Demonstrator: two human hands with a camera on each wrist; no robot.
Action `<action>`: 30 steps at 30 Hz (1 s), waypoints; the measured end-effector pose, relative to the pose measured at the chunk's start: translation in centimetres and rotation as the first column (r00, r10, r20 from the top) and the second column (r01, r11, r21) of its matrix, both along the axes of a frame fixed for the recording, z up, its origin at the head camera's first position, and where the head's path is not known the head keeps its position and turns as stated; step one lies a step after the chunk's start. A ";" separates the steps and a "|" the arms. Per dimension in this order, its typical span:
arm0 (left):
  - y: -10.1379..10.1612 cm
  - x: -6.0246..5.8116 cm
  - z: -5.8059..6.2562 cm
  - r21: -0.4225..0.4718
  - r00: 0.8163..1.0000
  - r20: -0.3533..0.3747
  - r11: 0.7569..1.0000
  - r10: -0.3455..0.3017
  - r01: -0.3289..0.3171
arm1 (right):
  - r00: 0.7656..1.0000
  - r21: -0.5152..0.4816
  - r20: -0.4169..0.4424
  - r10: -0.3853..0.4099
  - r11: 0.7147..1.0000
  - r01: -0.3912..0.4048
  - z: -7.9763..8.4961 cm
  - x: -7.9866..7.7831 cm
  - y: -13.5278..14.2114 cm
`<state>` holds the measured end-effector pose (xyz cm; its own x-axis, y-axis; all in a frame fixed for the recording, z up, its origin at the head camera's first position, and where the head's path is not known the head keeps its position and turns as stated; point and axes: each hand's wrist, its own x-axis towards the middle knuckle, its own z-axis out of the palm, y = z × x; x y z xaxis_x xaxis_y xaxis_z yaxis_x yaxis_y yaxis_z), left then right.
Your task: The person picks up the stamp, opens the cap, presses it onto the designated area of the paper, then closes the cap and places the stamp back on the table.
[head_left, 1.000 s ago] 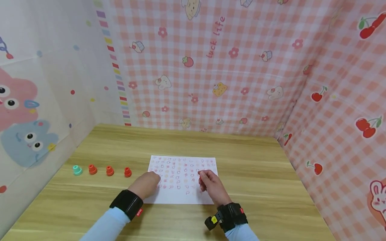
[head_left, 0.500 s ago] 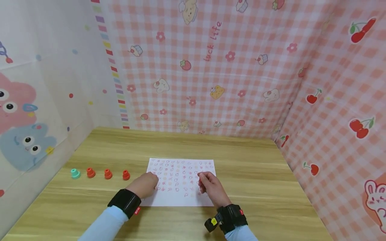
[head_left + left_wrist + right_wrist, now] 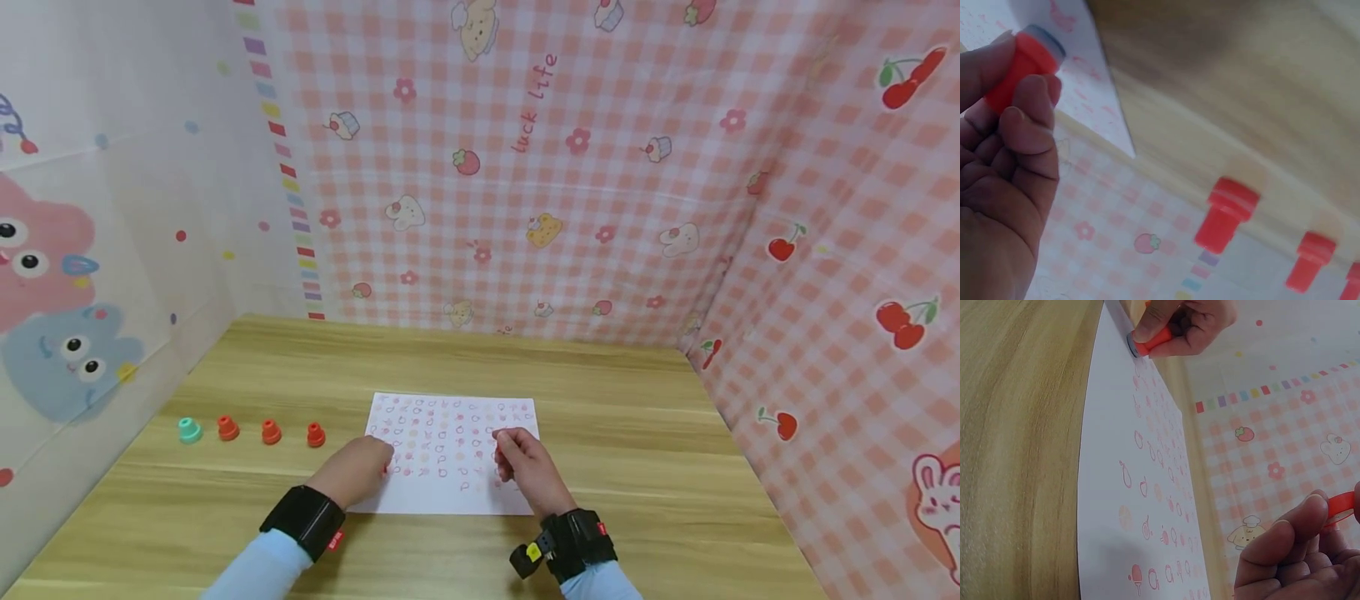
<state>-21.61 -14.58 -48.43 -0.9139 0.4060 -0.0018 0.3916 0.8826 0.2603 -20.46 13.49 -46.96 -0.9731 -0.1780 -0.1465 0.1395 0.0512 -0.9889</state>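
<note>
My left hand (image 3: 354, 472) pinches a red toy stamp (image 3: 1032, 57) with a grey base between thumb and fingers, over the left part of a white sheet of paper (image 3: 442, 500). In the right wrist view the stamp's base is at the sheet's surface; whether it touches cannot be told. Rows of small printed pictures (image 3: 1147, 528), mostly red and orange, cover much of the sheet. Above the sheet's right part, my right hand (image 3: 531, 468) holds a red, hollow cap-like piece (image 3: 1341, 505) between thumb and curled fingers.
Left of the sheet, a teal stamp (image 3: 190, 431) and several red stamps (image 3: 271, 432) stand in a row on the wooden table (image 3: 645, 500). A checked pink cloth (image 3: 480, 192) hangs behind the table and along its right side; a white printed cloth (image 3: 112, 250) hangs at the left.
My left hand has shifted slightly towards the near left, still holding the red stamp. The right hand stays in place. The head view has tilted a little.
</note>
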 end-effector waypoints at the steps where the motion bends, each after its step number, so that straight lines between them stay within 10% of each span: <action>1: 0.1 0.0 0.1 -0.014 1.000 0.000 1.000 -0.007 0.007 | 1.000 0.000 0.000 -0.001 1.000 0.001 0.0 0.0 0.0; 30: 0.7 -0.4 1.1 -0.051 0.994 0.105 0.999 0.016 -0.011 | 1.000 0.013 0.002 -0.017 1.000 0.017 0.0 0.2 0.6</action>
